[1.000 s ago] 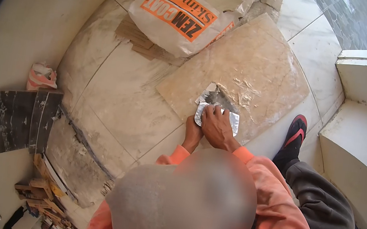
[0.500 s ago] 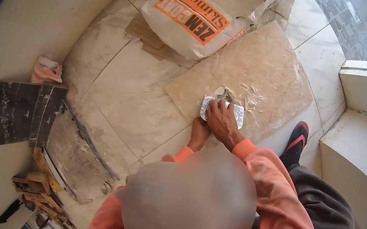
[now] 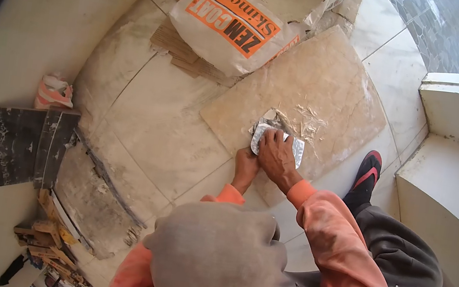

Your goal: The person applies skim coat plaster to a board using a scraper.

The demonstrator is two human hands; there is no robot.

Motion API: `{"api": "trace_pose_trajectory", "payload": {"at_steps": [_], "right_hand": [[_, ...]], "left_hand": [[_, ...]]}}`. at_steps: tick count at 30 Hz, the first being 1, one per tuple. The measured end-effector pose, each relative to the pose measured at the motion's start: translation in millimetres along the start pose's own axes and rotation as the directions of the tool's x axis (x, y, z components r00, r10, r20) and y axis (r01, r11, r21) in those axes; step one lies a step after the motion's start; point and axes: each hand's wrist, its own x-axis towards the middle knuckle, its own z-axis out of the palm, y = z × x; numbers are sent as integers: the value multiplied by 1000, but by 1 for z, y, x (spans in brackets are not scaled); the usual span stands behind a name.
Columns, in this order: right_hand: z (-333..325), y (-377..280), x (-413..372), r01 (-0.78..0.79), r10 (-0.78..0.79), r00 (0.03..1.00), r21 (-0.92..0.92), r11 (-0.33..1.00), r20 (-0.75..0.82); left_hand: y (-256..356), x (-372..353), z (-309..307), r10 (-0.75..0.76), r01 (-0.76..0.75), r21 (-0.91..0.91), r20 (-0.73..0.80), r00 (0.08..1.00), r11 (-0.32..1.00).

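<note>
A shiny silver foil-like piece with rounded corners (image 3: 298, 150) is over the beige square slab (image 3: 334, 76), near its front edge. My right hand (image 3: 278, 158) grips it from above, fingers bent over its top. At its left corner my left hand (image 3: 246, 165) is closed on it, the fingertips hidden beneath the piece. Just beyond the far edge, a dark grey item with a pale tip (image 3: 272, 116) shows partly; I cannot tell its kind. Thin pale shavings (image 3: 309, 124) lie scattered on the slab to the right.
A white and orange Skimcoat bag (image 3: 229, 25) rests on cardboard (image 3: 176, 43) beyond the slab. Dark tile pieces (image 3: 13, 141) lean at the left wall, beside a pink and white bag (image 3: 55, 92). Wood scraps (image 3: 48, 241) lie lower left. A white ledge (image 3: 451, 171) stands at the right.
The silver piece has tilted slightly, and more of the dark item beyond it shows. My hands keep their hold. The head in view has shifted left and down.
</note>
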Motion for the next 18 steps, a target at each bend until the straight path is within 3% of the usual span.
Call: {"api": "trace_pose_trajectory", "payload": {"at_steps": [1,4,7,10,13,16,18], "right_hand": [[-3,6,10,-45,43,998,32,998,55],[0,2,13,-59,59,998,-53,997,2],[11,-4,1,-41,41,999,-12,999,-16],[6,8,13,-69,67,996,29,997,58],[-4,11,26,-122,120,991,26,992,62],[16,0,-3,-89,90,996,-37,995,12],[8,3,3,-104,103,995,29,994,18]], "left_hand": [[5,-2,-2,-51,52,-40,21,998,998],[13,-2,-1,-35,34,-63,-3,999,997],[-4,3,-2,45,-44,44,-18,999,998],[7,0,1,-160,168,-205,52,986,964],[9,2,2,-198,207,-243,63,978,948],[-2,6,2,-42,42,-45,4,999,998],[1,6,0,-100,101,-73,21,995,992]]}}
